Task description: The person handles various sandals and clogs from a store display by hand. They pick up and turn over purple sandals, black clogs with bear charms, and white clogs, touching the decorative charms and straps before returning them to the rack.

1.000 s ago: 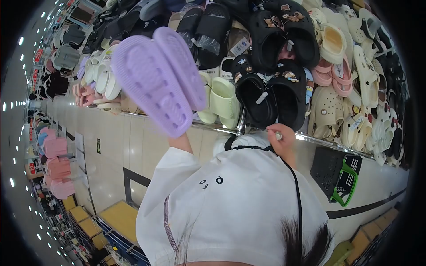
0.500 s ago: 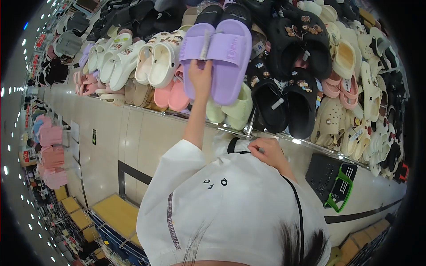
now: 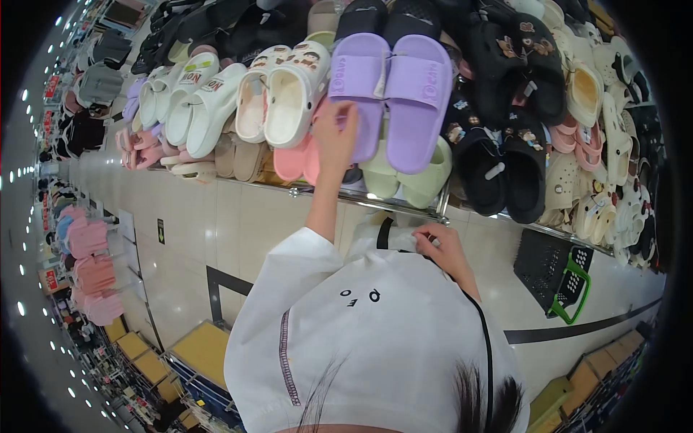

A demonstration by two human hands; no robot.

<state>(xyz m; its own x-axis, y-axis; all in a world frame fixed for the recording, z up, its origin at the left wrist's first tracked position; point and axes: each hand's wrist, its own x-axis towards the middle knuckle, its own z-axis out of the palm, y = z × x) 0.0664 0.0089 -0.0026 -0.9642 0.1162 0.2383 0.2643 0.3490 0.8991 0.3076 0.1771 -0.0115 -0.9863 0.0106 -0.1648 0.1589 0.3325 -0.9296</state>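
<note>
A pair of purple slide slippers [image 3: 420, 108] rests on the shoe display, joined by a small tie between the straps. My left hand [image 3: 336, 137] is at the outer edge of the left slipper, its fingers loosely bent with nothing visible in them. Beside that hand are white clogs with brown decorations [image 3: 289, 119] and pink slippers [image 3: 290, 162]. Pale green shoes [image 3: 426, 180] lie below the purple pair. Held low by my waist, my right hand [image 3: 444, 249] has curled fingers; what they hold, if anything, is hidden.
Black clogs [image 3: 498, 169] and cream clogs [image 3: 563, 191] fill the display on the right. A metal rail [image 3: 346, 198] runs along its front. On the floor to the right stands a black basket with a green handle [image 3: 552, 270]. Yellow-topped boxes [image 3: 203, 352] are at lower left.
My left hand has let go of the purple slippers and shifted to their left side. The slippers now lie on the display. My right hand stays near my waist.
</note>
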